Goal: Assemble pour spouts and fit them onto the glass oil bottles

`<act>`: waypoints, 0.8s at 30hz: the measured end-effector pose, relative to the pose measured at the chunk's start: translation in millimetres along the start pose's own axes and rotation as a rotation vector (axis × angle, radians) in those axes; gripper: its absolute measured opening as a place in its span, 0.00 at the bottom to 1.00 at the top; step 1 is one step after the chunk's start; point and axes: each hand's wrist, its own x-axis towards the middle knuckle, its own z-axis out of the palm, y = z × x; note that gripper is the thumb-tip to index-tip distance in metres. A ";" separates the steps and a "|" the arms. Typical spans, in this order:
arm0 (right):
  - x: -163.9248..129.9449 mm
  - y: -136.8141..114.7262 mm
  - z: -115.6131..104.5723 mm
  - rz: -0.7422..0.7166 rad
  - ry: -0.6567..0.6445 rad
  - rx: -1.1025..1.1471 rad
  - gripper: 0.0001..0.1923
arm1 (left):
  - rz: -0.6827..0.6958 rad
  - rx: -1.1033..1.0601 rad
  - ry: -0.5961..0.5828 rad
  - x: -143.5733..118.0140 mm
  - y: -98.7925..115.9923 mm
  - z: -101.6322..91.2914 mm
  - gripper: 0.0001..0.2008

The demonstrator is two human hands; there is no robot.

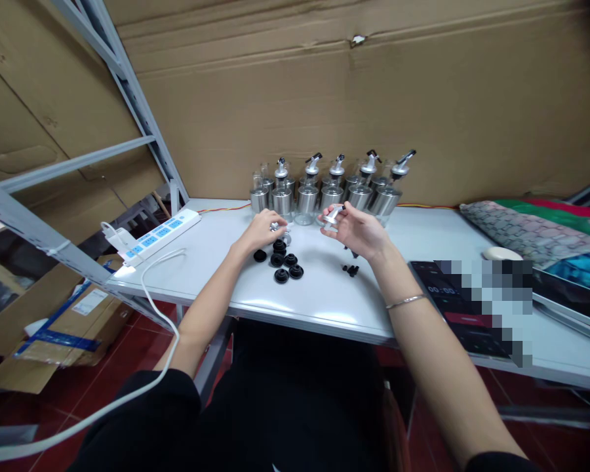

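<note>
My right hand [356, 229] is raised a little above the white table [324, 295] and pinches a small silver pourer spout [333, 217] between thumb and fingers. My left hand [262, 229] rests on the table with its fingers closed on a small silver metal piece [275, 227]. Just in front of the left hand lie several black round caps [284, 260]. A few tiny black stoppers [351, 269] lie under my right wrist. Behind both hands stand several glass and steel dispenser bottles [332, 191], some with spouts fitted.
A white and blue power strip [152, 237] lies at the table's left with a white cable hanging off the edge. A dark mat [452, 308], a white mouse [501, 253] and folded fabric [526, 229] fill the right side. Cardboard sheets [373, 92] back the table; metal shelving [128, 98] stands left.
</note>
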 end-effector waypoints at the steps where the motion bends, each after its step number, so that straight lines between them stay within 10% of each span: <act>1: -0.1 0.0 0.4 0.000 0.003 -0.004 0.11 | 0.002 0.000 -0.011 0.1 1.0 0.6 0.08; 14: -0.3 0.3 0.7 0.001 0.022 0.002 0.11 | -0.023 0.005 -0.019 -3.4 4.6 -2.2 0.20; 24: -2.3 4.7 15.3 0.013 -0.054 0.049 0.11 | 0.062 0.006 0.354 3.4 22.7 4.1 0.25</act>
